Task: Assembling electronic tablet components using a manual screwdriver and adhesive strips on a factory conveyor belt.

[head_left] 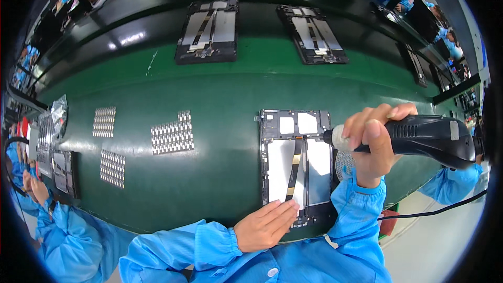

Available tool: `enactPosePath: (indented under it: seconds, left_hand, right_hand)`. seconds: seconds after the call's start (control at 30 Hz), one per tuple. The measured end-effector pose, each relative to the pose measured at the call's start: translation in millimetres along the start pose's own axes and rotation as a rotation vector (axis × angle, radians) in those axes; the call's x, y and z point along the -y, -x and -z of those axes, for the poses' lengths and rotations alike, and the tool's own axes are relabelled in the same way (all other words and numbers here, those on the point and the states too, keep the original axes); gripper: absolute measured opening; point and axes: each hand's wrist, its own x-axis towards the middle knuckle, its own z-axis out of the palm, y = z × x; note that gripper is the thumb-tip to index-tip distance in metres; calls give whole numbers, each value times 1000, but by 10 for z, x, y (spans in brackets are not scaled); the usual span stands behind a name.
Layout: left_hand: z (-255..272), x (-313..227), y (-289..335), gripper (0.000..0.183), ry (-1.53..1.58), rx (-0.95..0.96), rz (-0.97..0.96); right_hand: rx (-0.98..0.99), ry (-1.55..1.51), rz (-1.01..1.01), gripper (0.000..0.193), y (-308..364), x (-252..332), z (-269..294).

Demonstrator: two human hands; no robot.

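An opened tablet chassis (265, 178) lies in front of me on the green bench, its dark frame holding silvery panels and a slanted dark flex cable (294, 170). My left hand (267, 225) rests flat on its lower left part, fingers stretched out near the cable's lower end. Gripped in my right hand (374, 139) is a black electric screwdriver (432, 135) with whitish wrapping near its nose. Its tip is over the tablet's upper right edge; whether it touches a screw cannot be made out. A round whitish perforated piece (344, 161) shows partly behind my right wrist.
Three sheets of small metallic parts (173, 135) lie to the left. Two more opened tablets (207, 55), (322, 55) rest at the back. A dark device (64, 170) and plastic-wrapped items (46, 141) sit far left, near another person's hands (39, 191). A black cord (435, 213) runs at right.
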Motion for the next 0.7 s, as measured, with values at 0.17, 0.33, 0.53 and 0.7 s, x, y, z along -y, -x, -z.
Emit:
enactPosePath:
  seconds: [0.17,0.33,0.53,0.7]
  left_hand:
    - [-92,346,-197,43,-64,-114,71]
    - [-84,658,-552,44,-162,-109,75]
    - [-30,631,-747,40,-224,11,165]
    - [185,686,-740,38,-546,244,160]
  right_hand:
    - [-49,7,-5,41,125,153,204]
    - [-64,26,-31,43,208,248,316]
    - [-102,7,-6,43,213,339,419]
    - [-98,24,30,42,149,373,482]
